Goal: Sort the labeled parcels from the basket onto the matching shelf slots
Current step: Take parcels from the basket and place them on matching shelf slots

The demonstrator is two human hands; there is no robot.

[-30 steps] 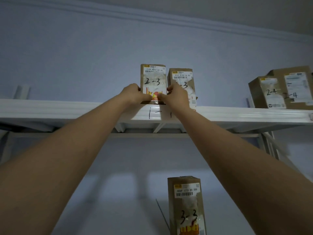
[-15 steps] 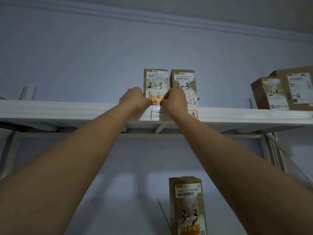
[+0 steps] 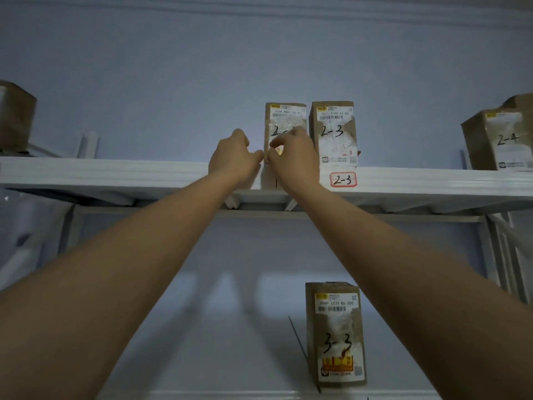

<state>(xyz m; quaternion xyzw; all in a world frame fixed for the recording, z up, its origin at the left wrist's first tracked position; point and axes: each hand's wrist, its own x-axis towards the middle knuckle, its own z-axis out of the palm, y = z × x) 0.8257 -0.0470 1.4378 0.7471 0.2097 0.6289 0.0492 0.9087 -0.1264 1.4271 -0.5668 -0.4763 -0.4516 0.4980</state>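
Nearest the camera, on the lower shelf, a parcel marked 3-3 stands upright close to the front lip, with a thin dark divider line just to its left; neither forearm touches it.

Above it, both arms reach up to the upper shelf. At that shelf's front edge the left hand sits just left of the task parcel, fingers loosely curled and seemingly clear of the cardboard, holding nothing that I can see. The right hand lies across the lower front of the newly placed 2-3 parcel, fingers bent against its face; whether they pinch it or only rest there I cannot tell.

That parcel stands upright beside a second 2-3 parcel, the two near but with a narrow gap between them, above the red-bordered 2-3 slot tag.

My judgement of the risk: the box is tall and narrow and stands near the front edge, so a finger catching it would tip it forward off the shelf. A sideways nudge could knock it into its neighbour.

Room is generous to the left, where the shelf runs bare toward a brown box at the far left end. Rightward, past the neighbour, open shelf extends to the 2-4 parcel. Behind everything is the wall.
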